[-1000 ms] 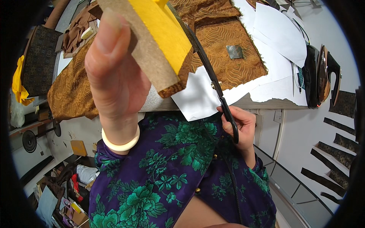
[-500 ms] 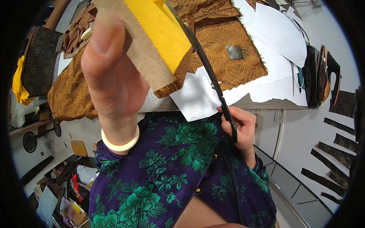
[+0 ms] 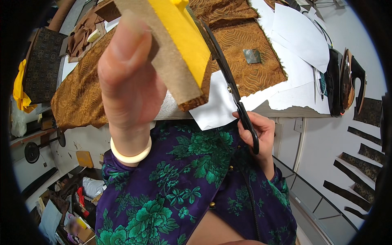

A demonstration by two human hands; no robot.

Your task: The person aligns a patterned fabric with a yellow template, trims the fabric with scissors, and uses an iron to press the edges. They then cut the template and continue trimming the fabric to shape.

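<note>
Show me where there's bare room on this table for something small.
Two patches look bare: the brown cloth right of the dark square, and the white paper between that cloth and the wood edge. It is crowded in the middle, where the left hand, layered piece and scissors loom, and at right, by the black object.

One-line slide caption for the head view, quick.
Left hand holds up a layered yellow-and-brown piece while the right hand holds black-handled scissors along its edge.
</note>
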